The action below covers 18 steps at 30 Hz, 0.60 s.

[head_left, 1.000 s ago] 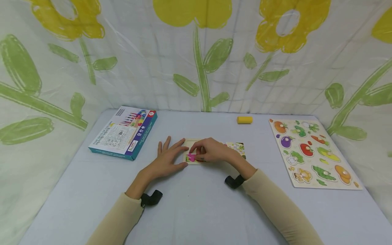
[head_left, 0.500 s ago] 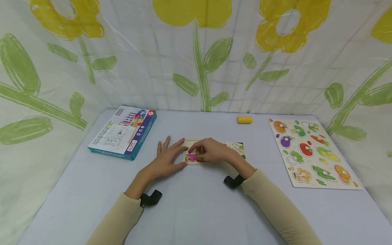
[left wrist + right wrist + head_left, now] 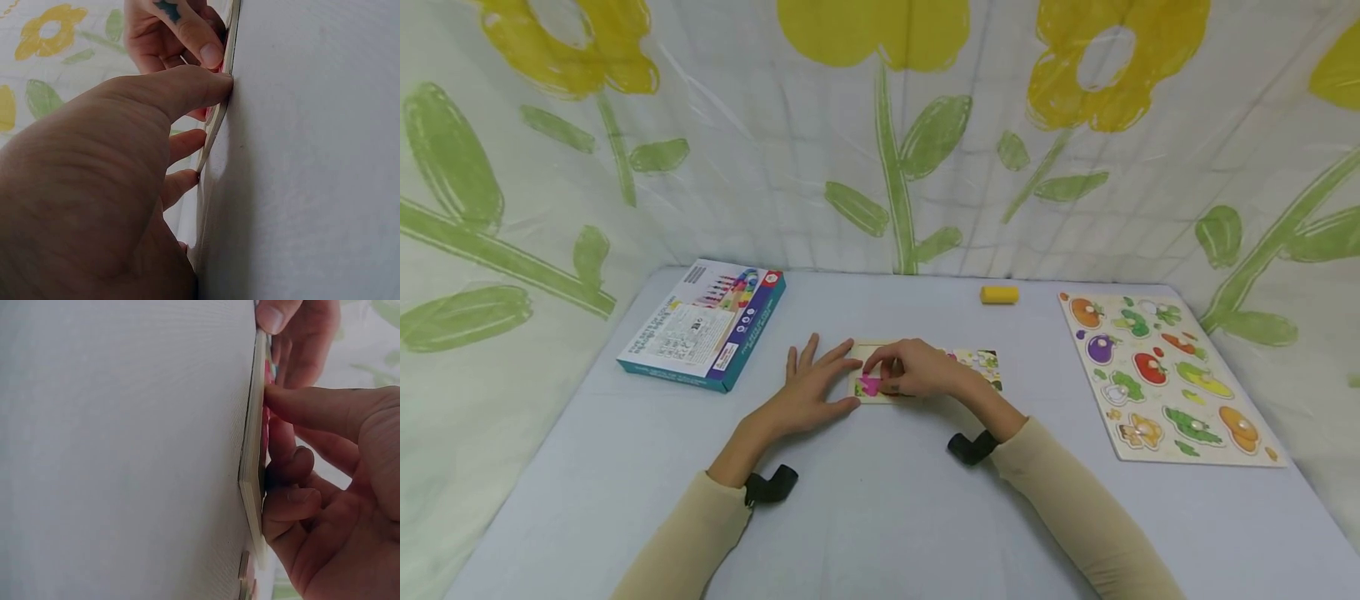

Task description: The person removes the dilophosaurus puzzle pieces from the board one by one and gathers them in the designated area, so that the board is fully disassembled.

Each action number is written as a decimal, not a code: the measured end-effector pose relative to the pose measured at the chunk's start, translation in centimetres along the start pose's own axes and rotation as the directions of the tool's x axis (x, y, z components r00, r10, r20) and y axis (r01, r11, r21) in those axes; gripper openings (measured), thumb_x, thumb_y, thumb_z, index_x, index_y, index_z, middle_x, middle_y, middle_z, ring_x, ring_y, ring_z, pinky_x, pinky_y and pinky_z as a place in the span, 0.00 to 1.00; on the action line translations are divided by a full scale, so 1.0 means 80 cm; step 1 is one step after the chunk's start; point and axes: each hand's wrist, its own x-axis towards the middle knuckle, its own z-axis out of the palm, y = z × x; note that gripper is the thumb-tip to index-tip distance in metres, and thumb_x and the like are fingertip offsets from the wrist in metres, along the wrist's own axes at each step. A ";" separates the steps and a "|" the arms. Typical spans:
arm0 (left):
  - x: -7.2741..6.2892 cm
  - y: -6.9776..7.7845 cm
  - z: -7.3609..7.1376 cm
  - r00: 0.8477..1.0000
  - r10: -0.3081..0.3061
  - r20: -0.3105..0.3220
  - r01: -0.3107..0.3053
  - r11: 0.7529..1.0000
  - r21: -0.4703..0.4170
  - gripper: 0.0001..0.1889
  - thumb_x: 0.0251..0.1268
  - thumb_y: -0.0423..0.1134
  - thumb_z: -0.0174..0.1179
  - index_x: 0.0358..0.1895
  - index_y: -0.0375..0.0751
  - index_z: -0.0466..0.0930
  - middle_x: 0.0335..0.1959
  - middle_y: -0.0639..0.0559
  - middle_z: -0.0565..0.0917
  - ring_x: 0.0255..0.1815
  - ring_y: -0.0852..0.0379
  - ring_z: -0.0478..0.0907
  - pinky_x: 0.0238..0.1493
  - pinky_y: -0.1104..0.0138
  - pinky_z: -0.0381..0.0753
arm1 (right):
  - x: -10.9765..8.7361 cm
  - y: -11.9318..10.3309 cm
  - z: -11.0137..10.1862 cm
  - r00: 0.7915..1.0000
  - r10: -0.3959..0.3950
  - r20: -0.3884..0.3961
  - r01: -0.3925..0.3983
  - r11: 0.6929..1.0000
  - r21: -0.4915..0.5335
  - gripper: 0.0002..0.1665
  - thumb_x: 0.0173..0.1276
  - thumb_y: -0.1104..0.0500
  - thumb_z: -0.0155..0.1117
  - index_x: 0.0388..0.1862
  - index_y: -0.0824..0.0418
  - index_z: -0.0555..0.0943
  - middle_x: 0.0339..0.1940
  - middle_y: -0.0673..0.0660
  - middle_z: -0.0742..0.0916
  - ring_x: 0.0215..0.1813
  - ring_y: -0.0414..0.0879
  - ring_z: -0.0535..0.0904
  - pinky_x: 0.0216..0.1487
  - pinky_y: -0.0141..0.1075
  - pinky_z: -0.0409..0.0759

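Observation:
A small wooden puzzle board (image 3: 867, 342) with a raised pale rim lies flat at mid-table, partly covered by my right hand. My left hand (image 3: 805, 393) spreads its fingers at the board's left end, with thumb and fingertips at the rim; the left wrist view shows the thumb (image 3: 200, 87) against the edge. My right hand (image 3: 921, 368) reaches over the board and pinches a pink puzzle piece (image 3: 868, 384) at the lower left between thumb and finger. In the right wrist view the thumb (image 3: 300, 403) is down on the pink surface, the other fingers curled over the board (image 3: 250, 444).
Several printed puzzle pieces (image 3: 987, 360) lie just right of the board, partly behind my right hand. A boxed toy set (image 3: 700, 325) sits at back left, a yellow cylinder (image 3: 999, 295) at the back. On the right lies a vegetable peg puzzle (image 3: 1165, 383). A flower-printed curtain (image 3: 737, 167) hangs behind the table.

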 end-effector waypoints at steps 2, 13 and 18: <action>0.000 0.001 -0.001 1.000 -0.003 0.002 0.003 1.000 0.000 0.30 0.71 0.50 0.67 0.73 0.47 0.76 0.88 0.45 0.57 0.88 0.24 0.30 0.78 0.24 0.21 | 0.000 -0.001 0.000 1.000 0.000 -0.009 0.000 1.000 0.007 0.16 0.73 0.62 0.69 0.58 0.56 0.86 0.33 0.50 0.88 0.26 0.36 0.75 0.34 0.28 0.75; 0.001 0.000 0.000 1.000 -0.002 -0.003 0.002 1.000 -0.004 0.29 0.71 0.49 0.68 0.73 0.48 0.76 0.88 0.45 0.58 0.88 0.24 0.30 0.78 0.24 0.21 | -0.003 -0.010 0.002 0.996 -0.021 -0.083 0.020 1.000 -0.010 0.15 0.70 0.64 0.72 0.55 0.58 0.87 0.36 0.52 0.89 0.30 0.35 0.81 0.35 0.28 0.80; 0.000 0.000 0.000 1.000 -0.006 -0.001 0.006 1.000 0.000 0.30 0.71 0.50 0.68 0.73 0.48 0.76 0.88 0.45 0.58 0.88 0.24 0.30 0.78 0.24 0.21 | -0.004 -0.012 0.004 0.991 -0.029 -0.129 0.028 1.000 -0.011 0.11 0.72 0.60 0.72 0.52 0.55 0.88 0.38 0.51 0.89 0.30 0.36 0.81 0.34 0.29 0.81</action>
